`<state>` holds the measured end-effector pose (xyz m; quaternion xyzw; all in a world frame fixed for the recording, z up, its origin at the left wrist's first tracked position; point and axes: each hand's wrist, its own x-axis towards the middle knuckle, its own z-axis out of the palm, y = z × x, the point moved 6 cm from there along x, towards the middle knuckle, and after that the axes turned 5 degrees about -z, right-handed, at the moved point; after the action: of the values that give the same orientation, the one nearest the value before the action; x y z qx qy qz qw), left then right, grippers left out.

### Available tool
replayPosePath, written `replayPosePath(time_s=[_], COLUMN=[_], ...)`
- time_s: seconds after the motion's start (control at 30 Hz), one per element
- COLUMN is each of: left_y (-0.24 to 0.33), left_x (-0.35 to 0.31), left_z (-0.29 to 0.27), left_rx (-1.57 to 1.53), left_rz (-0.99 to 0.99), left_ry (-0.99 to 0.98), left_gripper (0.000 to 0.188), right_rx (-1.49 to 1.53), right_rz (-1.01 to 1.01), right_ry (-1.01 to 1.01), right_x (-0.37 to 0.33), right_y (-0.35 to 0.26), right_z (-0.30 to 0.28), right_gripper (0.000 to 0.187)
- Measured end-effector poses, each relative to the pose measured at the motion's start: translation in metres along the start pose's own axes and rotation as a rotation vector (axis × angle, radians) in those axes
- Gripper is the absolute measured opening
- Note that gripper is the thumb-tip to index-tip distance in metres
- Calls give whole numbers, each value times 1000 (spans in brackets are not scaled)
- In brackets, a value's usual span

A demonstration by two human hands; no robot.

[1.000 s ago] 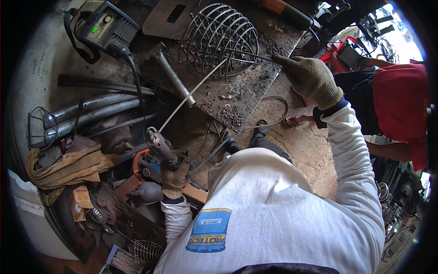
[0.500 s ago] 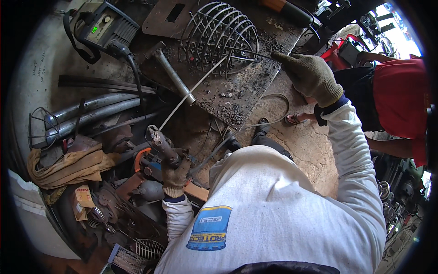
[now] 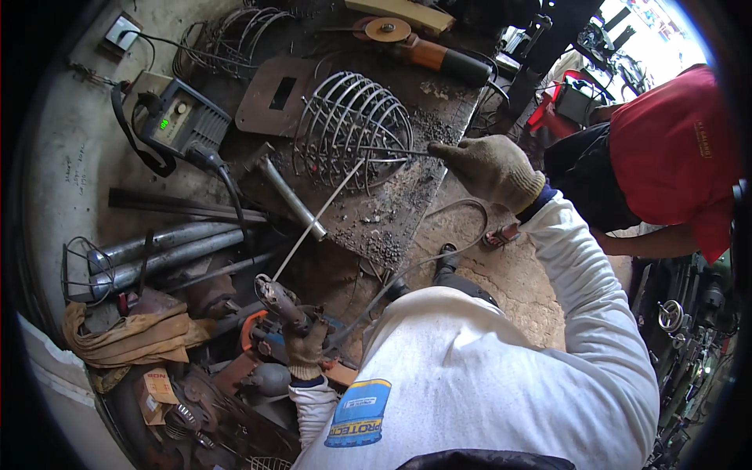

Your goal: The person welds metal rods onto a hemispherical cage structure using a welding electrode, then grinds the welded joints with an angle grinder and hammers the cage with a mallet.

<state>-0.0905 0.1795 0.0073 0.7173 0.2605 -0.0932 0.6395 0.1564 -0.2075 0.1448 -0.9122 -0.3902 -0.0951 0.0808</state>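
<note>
In my gloved left hand (image 3: 307, 345) is a welding electrode holder (image 3: 282, 301). A long pale electrode (image 3: 317, 221) sticks out of its jaw and slants up to the near side of a wire cage (image 3: 350, 131), where its tip appears to meet the wires. My gloved right hand (image 3: 495, 171) pinches a thin dark metal rod (image 3: 421, 152) by its end. That rod reaches left into the cage's right side. The cage, made of curved bars, lies on a dirty metal worktable (image 3: 356, 227). Whether the electrode's tip touches a bar is too small to tell.
A welding machine (image 3: 186, 117) stands left of the table. An angle grinder (image 3: 439, 59), a flat plate (image 3: 262, 110) and a metal tube (image 3: 291, 196) lie on it. Pipes (image 3: 176, 254) and scrap crowd the left. A person in a red shirt (image 3: 666, 149) stands at right.
My view has shifted, so the table and cage sit lower and further left, and the grinder shows fully. Both hands keep their holds, with electrode and rod still at the cage.
</note>
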Motion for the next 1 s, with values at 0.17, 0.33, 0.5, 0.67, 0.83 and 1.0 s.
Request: replayPosePath(time_s=[0.17, 0.33, 0.5, 0.67, 0.83, 1.0], left_y=[2, 8, 20, 30, 16, 20], left_x=[1, 0, -6, -5, 4, 12], left_z=[1, 2, 8, 12, 1, 11], left_rx=[-29, 11, -47, -2, 30, -145], left_rz=[0, 7, 49, 54, 98, 141], left_ry=[-6, 1, -15, -36, -9, -57], left_gripper=[35, 31, 27, 25, 24, 26], right_rx=[20, -12, 9, 43, 47, 21], right_rz=[12, 41, 29, 58, 59, 76], right_ry=[13, -42, -32, -53, -27, -11], right_x=[-2, 0, -1, -3, -1, -3], right_y=[0, -4, -3, 0, -2, -2], right_z=[-3, -8, -7, -4, -4, -4], right_gripper=[43, 41, 40, 41, 42, 38])
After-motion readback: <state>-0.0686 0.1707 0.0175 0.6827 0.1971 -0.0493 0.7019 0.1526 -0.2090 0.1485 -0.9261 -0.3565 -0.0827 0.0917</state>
